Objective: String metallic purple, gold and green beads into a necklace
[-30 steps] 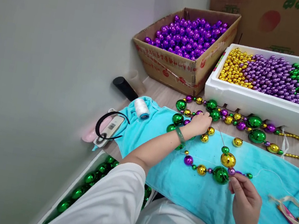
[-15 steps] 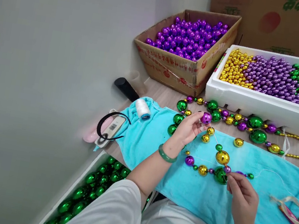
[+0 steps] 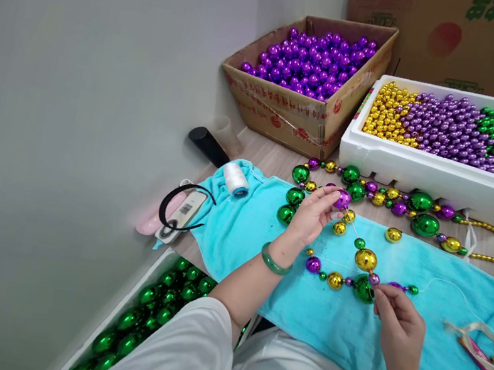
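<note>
Between the fingertips of my left hand [image 3: 313, 214] is a shiny purple bead [image 3: 342, 199]. From it a white thread runs down to the right through a small green bead [image 3: 359, 244], a large gold bead [image 3: 366, 259] and a small purple bead [image 3: 374, 279]. My right hand [image 3: 399, 323] is closed in a pinch at the lower end of that thread, beside the small purple bead. Behind and below lies a strung row with a gold bead [image 3: 334, 281] and a big green bead [image 3: 363, 288] on the turquoise towel [image 3: 238, 234].
A finished-looking bead necklace [image 3: 425, 225] lies behind the towel. Further back stand a cardboard box [image 3: 279, 111] of purple beads and a white foam box [image 3: 439, 177] of small beads. Thread spool [image 3: 235, 179], black headband [image 3: 167, 203], pink-handled tool [image 3: 485, 366] and green beads [image 3: 135, 318] surround the work.
My left hand has moved slightly right and down with the purple bead. The right hand has shifted a little left, still pinching the lower end of the thread.
</note>
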`<state>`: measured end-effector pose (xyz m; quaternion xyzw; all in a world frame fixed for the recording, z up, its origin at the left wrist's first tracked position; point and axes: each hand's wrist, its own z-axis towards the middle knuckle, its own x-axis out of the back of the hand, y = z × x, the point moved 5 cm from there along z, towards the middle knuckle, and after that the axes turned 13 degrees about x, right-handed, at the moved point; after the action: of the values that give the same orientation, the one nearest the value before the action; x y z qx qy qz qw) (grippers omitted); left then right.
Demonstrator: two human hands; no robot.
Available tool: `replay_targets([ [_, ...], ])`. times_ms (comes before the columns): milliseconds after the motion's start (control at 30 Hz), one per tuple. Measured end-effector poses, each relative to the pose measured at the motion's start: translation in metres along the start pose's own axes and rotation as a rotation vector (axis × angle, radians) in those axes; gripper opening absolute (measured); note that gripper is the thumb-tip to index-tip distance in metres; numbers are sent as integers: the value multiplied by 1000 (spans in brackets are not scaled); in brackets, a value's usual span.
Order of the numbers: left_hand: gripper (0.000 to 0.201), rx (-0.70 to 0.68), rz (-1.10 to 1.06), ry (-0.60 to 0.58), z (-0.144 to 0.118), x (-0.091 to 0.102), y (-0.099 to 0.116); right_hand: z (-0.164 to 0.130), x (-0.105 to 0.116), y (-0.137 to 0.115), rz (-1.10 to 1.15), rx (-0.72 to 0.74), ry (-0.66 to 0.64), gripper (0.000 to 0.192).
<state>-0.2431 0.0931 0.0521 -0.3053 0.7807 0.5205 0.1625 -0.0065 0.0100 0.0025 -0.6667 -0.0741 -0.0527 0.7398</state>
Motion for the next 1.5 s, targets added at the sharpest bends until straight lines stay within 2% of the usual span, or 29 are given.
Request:
replay_targets([
  [133, 35, -128, 77, 23, -7, -2, 5, -1, 2, 3, -9, 8, 4, 23],
  [233, 42, -158, 126, 5, -11, -4, 4, 0, 2, 2, -24, 30, -3, 22],
  [433, 55, -132, 176, -119, -17, -11, -4, 7, -2, -4, -17, 76, -18, 23],
  [600, 59, -51, 100, -131, -21, -13, -7, 9, -3, -5, 46, 65, -35, 21],
  [733, 60, -72, 87, -120, -24, -13, -7, 10, -3, -7, 56, 63, -52, 19],
  [933, 60, -63, 109, -217, -26, -14, -2, 14, 1, -6, 26, 68, -85, 21],
  [1067, 62, -124, 155, -234, -29, -15, 3, 16, 5, -2, 7, 67, -64, 20],
  [1267, 61, -62, 78, -310, -30, -17, -5, 15, -6, 14, 186, 13, -98, 18],
  [1500, 66, -237, 209, -314, -37, -20, 1, 16, -2, 10, 148, 48, -63, 16],
])
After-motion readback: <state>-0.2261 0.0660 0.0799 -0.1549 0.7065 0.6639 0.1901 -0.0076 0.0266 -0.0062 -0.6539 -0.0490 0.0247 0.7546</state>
